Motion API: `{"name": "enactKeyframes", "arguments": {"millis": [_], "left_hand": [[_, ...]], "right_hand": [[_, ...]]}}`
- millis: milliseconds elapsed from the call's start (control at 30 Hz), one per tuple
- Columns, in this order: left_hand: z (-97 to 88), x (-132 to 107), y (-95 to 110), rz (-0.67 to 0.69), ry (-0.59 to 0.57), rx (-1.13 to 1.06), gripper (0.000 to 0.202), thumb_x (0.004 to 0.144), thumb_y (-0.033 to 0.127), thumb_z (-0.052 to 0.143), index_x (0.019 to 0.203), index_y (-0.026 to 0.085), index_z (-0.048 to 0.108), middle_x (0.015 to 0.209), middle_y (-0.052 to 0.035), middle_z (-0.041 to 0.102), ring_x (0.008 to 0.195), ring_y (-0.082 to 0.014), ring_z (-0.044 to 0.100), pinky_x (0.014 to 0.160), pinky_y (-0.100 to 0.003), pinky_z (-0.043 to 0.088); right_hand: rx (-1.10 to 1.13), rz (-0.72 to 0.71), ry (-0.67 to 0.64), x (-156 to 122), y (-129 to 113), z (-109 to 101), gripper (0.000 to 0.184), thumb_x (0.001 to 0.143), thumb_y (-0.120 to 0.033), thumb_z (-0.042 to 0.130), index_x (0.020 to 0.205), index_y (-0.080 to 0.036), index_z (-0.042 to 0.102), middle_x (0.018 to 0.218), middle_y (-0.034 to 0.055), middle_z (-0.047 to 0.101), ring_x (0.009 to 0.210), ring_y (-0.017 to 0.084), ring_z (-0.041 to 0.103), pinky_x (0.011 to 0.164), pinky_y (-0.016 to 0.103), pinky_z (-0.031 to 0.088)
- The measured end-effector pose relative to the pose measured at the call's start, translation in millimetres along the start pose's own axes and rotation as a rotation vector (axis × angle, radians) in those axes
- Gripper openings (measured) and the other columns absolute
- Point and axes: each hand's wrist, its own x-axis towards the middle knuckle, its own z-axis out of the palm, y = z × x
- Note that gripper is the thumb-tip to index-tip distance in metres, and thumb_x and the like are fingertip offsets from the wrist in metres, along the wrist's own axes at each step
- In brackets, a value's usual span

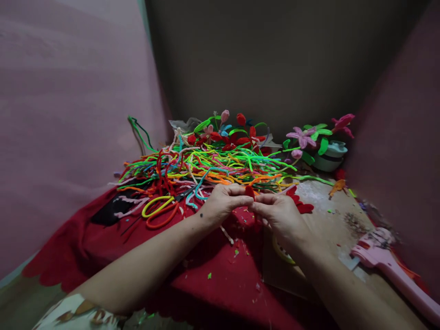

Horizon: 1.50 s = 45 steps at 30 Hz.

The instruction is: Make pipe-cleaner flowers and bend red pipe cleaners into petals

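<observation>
My left hand (223, 201) and my right hand (280, 213) meet over the front of the table, fingertips pinched close together. Between them is a red pipe cleaner piece (250, 192), bent into a small petal-like shape; part of it is hidden by the fingers. Just beyond my right hand lie finished-looking red pipe cleaner petals (302, 205). Left of my left hand rest scissors (160, 208) with yellow and orange handles. A large heap of pipe cleaners (220, 165) in many colours spreads behind both hands.
A pink glue gun (374, 252) lies at the right edge of the table. At the back right, pipe cleaner flowers (302, 136) stand by a pale green pot (330, 156). A black item (107, 210) lies at left on the red cloth (220, 284). Walls close in both sides.
</observation>
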Motion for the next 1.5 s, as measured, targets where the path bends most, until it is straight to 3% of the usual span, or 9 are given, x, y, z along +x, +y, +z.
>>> {"name": "enactKeyframes", "arguments": {"millis": [100, 300, 533, 733, 933, 1100, 1233, 1367, 1500], "left_hand": [[0.7, 0.0, -4.9, -0.052, 0.033, -0.048, 0.014, 0.064, 0.025, 0.068, 0.070, 0.012, 0.070, 0.068, -0.0013, 0.062, 0.068, -0.0126, 0.054, 0.068, -0.024, 0.041], [0.3, 1.5, -5.8, -0.168, -0.082, -0.046, 0.010, 0.063, 0.019, 0.066, 0.068, 0.011, 0.067, 0.062, -0.0003, 0.060, 0.057, -0.0097, 0.051, 0.059, -0.022, 0.039], [10.3, -5.3, -11.9, 0.360, 0.147, 0.387, 0.009, 0.072, 0.017, 0.059, 0.067, 0.017, 0.067, 0.070, -0.0033, 0.061, 0.072, -0.0143, 0.054, 0.072, -0.026, 0.042], [6.5, 0.8, -13.8, 0.158, -0.035, 0.329, 0.008, 0.071, 0.021, 0.061, 0.072, 0.016, 0.068, 0.072, -0.0025, 0.062, 0.070, -0.0139, 0.056, 0.067, -0.024, 0.044], [7.9, -6.8, -6.6, 0.501, 0.092, 0.527, 0.012, 0.075, 0.022, 0.059, 0.069, 0.017, 0.068, 0.072, -0.0056, 0.063, 0.072, -0.0148, 0.055, 0.072, -0.027, 0.043], [3.3, -4.3, 1.0, 0.217, 0.220, 0.196, 0.018, 0.078, 0.029, 0.056, 0.070, 0.016, 0.065, 0.067, -0.0017, 0.058, 0.061, -0.0103, 0.052, 0.060, -0.022, 0.042], [-0.2, 1.0, 0.5, -0.040, 0.156, -0.160, 0.032, 0.080, 0.043, 0.049, 0.084, 0.014, 0.062, 0.067, -0.0001, 0.055, 0.048, -0.0059, 0.043, 0.042, -0.018, 0.032], [3.8, -0.2, 0.7, -0.115, 0.012, -0.027, 0.024, 0.070, 0.036, 0.062, 0.076, 0.012, 0.063, 0.062, 0.0012, 0.055, 0.048, -0.0048, 0.042, 0.043, -0.017, 0.030], [8.1, -2.2, 0.6, -0.108, 0.034, 0.108, 0.018, 0.068, 0.028, 0.063, 0.062, 0.011, 0.059, 0.052, 0.0041, 0.049, 0.045, -0.0040, 0.038, 0.044, -0.017, 0.029]], "right_hand": [[-0.038, 0.028, -0.037, -0.6, 2.0, -2.4, 0.012, 0.053, -0.023, 0.071, 0.056, -0.012, 0.065, 0.040, -0.0046, 0.046, 0.037, 0.004, 0.031, 0.039, 0.021, 0.019], [-0.119, 0.006, -0.003, -2.5, 5.4, -5.6, 0.015, 0.052, -0.022, 0.069, 0.047, -0.013, 0.058, 0.039, -0.0052, 0.043, 0.037, 0.004, 0.030, 0.040, 0.021, 0.019], [-0.016, 0.006, -0.008, -2.7, 17.5, -2.5, 0.020, 0.055, -0.022, 0.063, 0.044, -0.016, 0.048, 0.037, -0.0061, 0.041, 0.034, 0.004, 0.029, 0.037, 0.020, 0.017], [-0.069, 0.025, -0.053, -3.0, 19.7, -4.4, 0.019, 0.057, -0.025, 0.062, 0.044, -0.016, 0.050, 0.037, -0.0037, 0.046, 0.033, 0.004, 0.031, 0.036, 0.020, 0.018], [-0.096, 0.021, -0.094, -4.7, 14.9, -3.0, 0.017, 0.056, -0.017, 0.056, 0.041, -0.016, 0.049, 0.034, -0.0046, 0.042, 0.032, 0.005, 0.030, 0.036, 0.022, 0.018], [-0.014, 0.043, -0.078, -4.6, 8.1, -2.2, 0.018, 0.061, -0.024, 0.065, 0.049, -0.014, 0.056, 0.041, -0.0033, 0.047, 0.035, 0.005, 0.032, 0.036, 0.020, 0.018], [0.094, 0.039, -0.027, -3.0, 8.2, -6.9, 0.019, 0.059, -0.025, 0.069, 0.051, -0.013, 0.058, 0.044, -0.0024, 0.049, 0.035, 0.004, 0.032, 0.036, 0.020, 0.020], [0.200, 0.056, 0.003, -2.1, 9.4, -11.2, 0.016, 0.058, -0.025, 0.072, 0.059, -0.013, 0.062, 0.049, -0.0012, 0.054, 0.038, 0.006, 0.039, 0.037, 0.020, 0.028], [0.264, 0.074, -0.082, -0.6, 11.3, -14.3, 0.012, 0.060, -0.024, 0.069, 0.062, -0.014, 0.062, 0.054, 0.0004, 0.057, 0.044, 0.009, 0.047, 0.044, 0.023, 0.040]]}}
